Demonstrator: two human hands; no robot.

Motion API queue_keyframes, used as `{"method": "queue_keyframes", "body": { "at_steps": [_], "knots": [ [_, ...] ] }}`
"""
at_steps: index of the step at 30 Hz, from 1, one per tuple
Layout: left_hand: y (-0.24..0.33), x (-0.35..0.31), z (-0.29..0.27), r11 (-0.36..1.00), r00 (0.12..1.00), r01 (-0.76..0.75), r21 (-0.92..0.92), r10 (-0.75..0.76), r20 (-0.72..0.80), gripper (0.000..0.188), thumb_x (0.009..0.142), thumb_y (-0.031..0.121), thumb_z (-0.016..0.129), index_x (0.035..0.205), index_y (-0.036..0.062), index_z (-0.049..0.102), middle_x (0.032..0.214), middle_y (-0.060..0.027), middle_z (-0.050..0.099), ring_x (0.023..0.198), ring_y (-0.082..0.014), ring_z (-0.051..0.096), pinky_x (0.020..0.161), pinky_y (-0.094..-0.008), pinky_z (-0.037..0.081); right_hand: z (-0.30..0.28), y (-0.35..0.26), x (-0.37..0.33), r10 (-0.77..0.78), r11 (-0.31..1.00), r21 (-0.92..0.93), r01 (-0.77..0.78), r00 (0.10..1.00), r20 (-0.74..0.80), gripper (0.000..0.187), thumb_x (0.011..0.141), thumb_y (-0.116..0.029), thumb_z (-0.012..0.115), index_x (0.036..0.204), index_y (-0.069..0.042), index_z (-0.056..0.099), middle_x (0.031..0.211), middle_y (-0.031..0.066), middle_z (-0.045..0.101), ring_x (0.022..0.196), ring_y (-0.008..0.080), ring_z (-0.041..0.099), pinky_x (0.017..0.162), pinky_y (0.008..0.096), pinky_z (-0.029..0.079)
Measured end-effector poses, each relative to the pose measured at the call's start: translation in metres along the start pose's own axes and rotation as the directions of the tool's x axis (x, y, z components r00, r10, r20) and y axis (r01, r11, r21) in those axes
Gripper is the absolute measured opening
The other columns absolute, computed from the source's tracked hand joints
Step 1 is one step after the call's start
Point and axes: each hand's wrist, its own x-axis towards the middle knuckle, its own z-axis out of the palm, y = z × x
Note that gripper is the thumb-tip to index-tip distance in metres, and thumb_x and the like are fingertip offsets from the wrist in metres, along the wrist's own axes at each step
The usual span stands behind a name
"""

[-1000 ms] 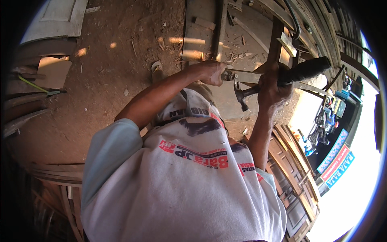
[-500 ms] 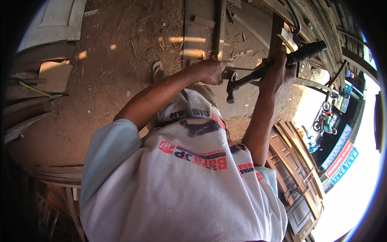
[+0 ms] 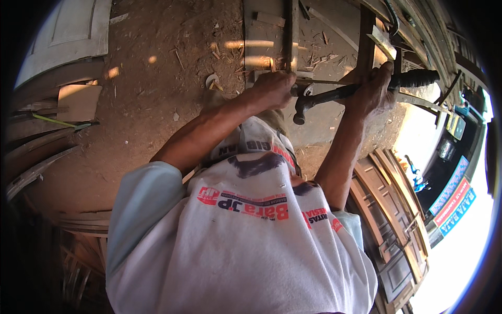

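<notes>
My right hand (image 3: 372, 97) is closed around the handle of a claw hammer (image 3: 334, 94). The hammer lies nearly level, its dark head to the left and its black, wrapped grip sticking out to the right. My left hand (image 3: 273, 90) is closed beside the hammer head, and what its fingers hold is mostly hidden. From it a thin brown strip (image 3: 325, 81) runs toward my right hand, just behind the hammer. Beyond my hands an upright wooden post (image 3: 365, 42) and a narrow beam (image 3: 291, 36) stand over a grey board (image 3: 327, 23).
Wood shavings and offcuts litter the brown dirt floor (image 3: 157, 94). A pale panel door (image 3: 68, 31) is at the far left, with stacked boards (image 3: 52, 138) below it. Brown doors (image 3: 384, 204) lean at the right. Long timber pieces (image 3: 434, 36) crowd the far right.
The view has shifted a little, and both hands appear slightly farther right. The hammer has tilted closer to level. Both hands keep their grip.
</notes>
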Motion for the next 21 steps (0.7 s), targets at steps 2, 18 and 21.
{"method": "queue_keyframes", "body": {
  "at_steps": [2, 18, 21],
  "knots": [
    [0.004, -0.001, -0.001, 0.997, 0.997, 0.06, 0.042, -0.063, 0.053, 0.058, 0.079, 0.005, 0.063, 0.136, -0.0027, 0.054, 0.104, -0.0302, 0.069, 0.101, -0.0415, 0.069, 0.09, -0.0495, 0.054, -0.007, 0.02, 0.027, 0.051, 0.999, 0.0, -0.051, 0.998, 0.034, 0.027, 0.096, -0.028, 0.066, 0.082, -0.007, 0.06, 0.063, 0.0006, 0.049, 0.047, 0.0089, 0.041, 0.044, 0.0257, 0.034],
    [-0.008, 0.004, 0.013, 0.999, 0.998, -0.016, 0.038, 0.018, -0.058, 0.043, 0.08, 0.005, 0.061, 0.123, -0.0017, 0.057, 0.101, -0.0253, 0.07, 0.094, -0.0403, 0.07, 0.08, -0.0496, 0.056, -0.029, 0.109, 0.129, 0.421, 0.875, 0.098, -0.473, 0.846, 0.327, 0.015, 0.097, -0.014, 0.064, 0.088, -0.005, 0.057, 0.067, -0.0002, 0.045, 0.053, 0.0093, 0.044, 0.047, 0.0255, 0.039],
    [-0.008, 0.007, 0.01, 0.998, 1.0, -0.004, 0.058, 0.005, -0.011, 0.056, 0.082, 0.013, 0.064, 0.137, 0.0014, 0.054, 0.114, -0.0252, 0.068, 0.105, -0.0414, 0.068, 0.091, -0.0503, 0.054, -0.045, 0.116, 0.134, 0.434, 0.856, 0.11, -0.506, 0.817, 0.379, 0.016, 0.098, -0.016, 0.062, 0.087, -0.006, 0.056, 0.067, -0.0001, 0.044, 0.054, 0.0088, 0.042, 0.046, 0.0253, 0.036]
  ]
}}
